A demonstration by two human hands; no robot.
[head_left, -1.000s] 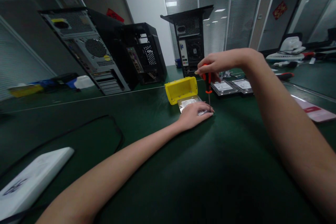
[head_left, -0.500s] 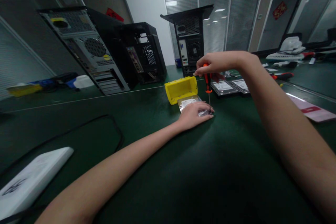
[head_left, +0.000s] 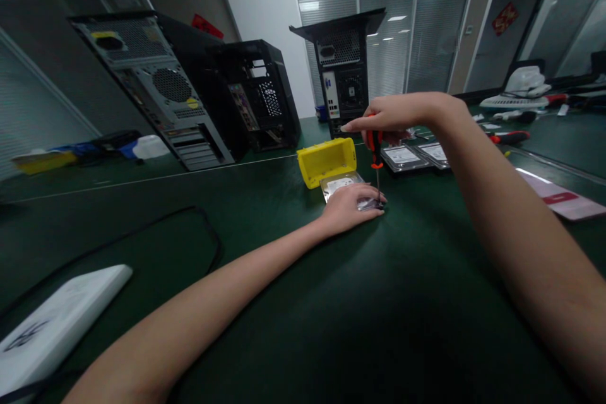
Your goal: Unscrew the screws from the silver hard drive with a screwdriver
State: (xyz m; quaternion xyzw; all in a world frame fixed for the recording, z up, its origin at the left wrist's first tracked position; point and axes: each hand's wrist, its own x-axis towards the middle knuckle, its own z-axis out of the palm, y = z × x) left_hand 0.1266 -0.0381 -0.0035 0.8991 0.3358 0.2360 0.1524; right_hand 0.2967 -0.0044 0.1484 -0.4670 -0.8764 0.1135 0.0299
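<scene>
A silver hard drive [head_left: 338,183] lies on the green table in front of a yellow plastic box [head_left: 326,161]. My left hand [head_left: 349,207] is over the drive and grips it by its near edges, hiding much of it. In my right hand [head_left: 379,121] is a red and black screwdriver [head_left: 375,150], held upright by the handle. Its tip meets the drive's right corner, beside my left fingertips; the screw itself is too small to make out. The index finger of my right hand points out to the left.
Behind stand several black computer cases [head_left: 343,76]. Two more hard drives [head_left: 404,158] lie to the right, near red-handled pliers [head_left: 509,138] and a pink and white sheet [head_left: 561,194]. At left are a white power strip-like block [head_left: 66,315] and a black cable [head_left: 142,224].
My right fingers have shifted on the screwdriver handle, the index finger now stretched further left. The left hand and drive stay in place, with the left thumb moved slightly.
</scene>
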